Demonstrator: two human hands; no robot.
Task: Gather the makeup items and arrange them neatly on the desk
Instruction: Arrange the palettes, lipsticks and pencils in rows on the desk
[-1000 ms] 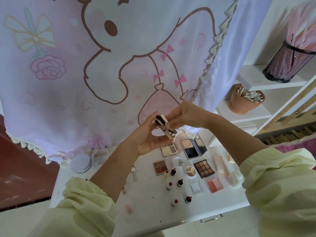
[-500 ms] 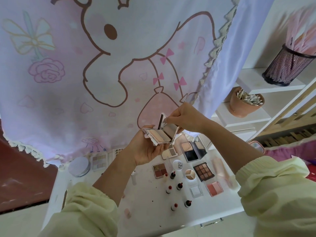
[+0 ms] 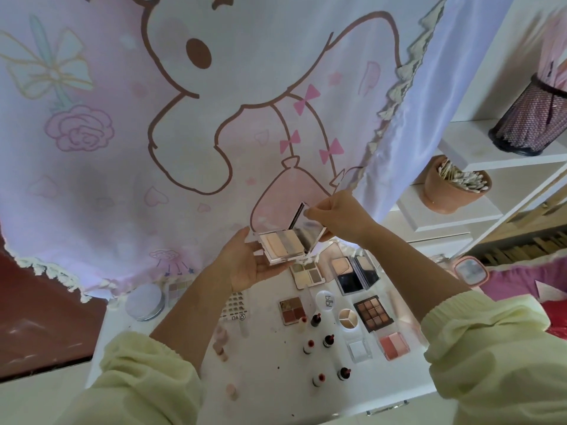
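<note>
I hold an opened powder compact (image 3: pixel 282 244) above the white desk (image 3: pixel 270 381). My left hand (image 3: pixel 245 262) grips its base from below, palm up. My right hand (image 3: pixel 336 216) pinches the top of its raised mirrored lid. Under them on the desk lie several open palettes: a beige one (image 3: pixel 306 276), a black-cased one (image 3: pixel 354 273), a red-brown one (image 3: pixel 292 309), a brown grid palette (image 3: pixel 372 312) and a pink blush (image 3: pixel 393 345). Several small dark-capped bottles (image 3: pixel 328 340) stand in front of them.
A cartoon-print curtain (image 3: pixel 184 118) hangs over the desk's back. A round tin (image 3: pixel 144 302) sits at the left. On white shelves at right stand a terracotta pot of cotton swabs (image 3: pixel 454 185) and a black mesh holder (image 3: pixel 534 121). A pink mirror (image 3: pixel 471 269) lies at right.
The compact was shut and edge-on between both hands one second ago. My right hand has swung its lid up, and the pans and mirror now show.
</note>
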